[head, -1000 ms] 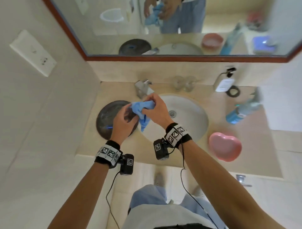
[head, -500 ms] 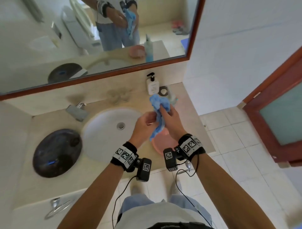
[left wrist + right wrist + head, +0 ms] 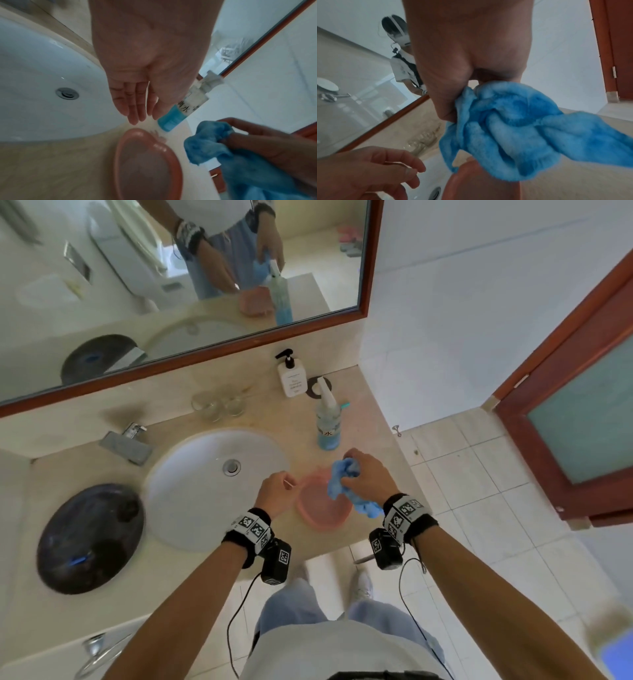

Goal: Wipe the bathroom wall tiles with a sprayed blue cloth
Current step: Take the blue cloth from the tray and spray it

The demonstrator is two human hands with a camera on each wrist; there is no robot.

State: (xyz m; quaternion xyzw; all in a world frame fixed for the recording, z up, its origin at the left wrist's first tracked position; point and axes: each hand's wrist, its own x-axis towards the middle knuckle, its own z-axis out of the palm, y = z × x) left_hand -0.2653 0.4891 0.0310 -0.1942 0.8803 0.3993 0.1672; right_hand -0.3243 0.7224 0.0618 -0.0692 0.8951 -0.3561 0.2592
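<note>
My right hand [image 3: 366,474] grips a crumpled blue cloth [image 3: 342,481] over the right end of the counter; the cloth [image 3: 505,128] hangs bunched below the palm in the right wrist view. My left hand [image 3: 277,491] hovers empty beside it, fingers relaxed and nearly straight [image 3: 135,105], above the edge of the basin. A clear spray bottle [image 3: 328,419] with blue liquid stands on the counter just beyond both hands. The white tiled wall [image 3: 479,302] rises to the right of the mirror.
A pink heart-shaped dish [image 3: 322,505] lies under the cloth. The white sink [image 3: 191,491], a tap [image 3: 126,443], a dark round bowl [image 3: 89,539], a soap pump bottle [image 3: 291,378] and glasses [image 3: 219,405] share the counter [image 3: 113,587]. A wooden door [image 3: 582,422] stands right.
The left hand has let go of the cloth and drawn left; only the right hand holds it now. The view has swung right, and the hands sit lower, near the spray bottle.
</note>
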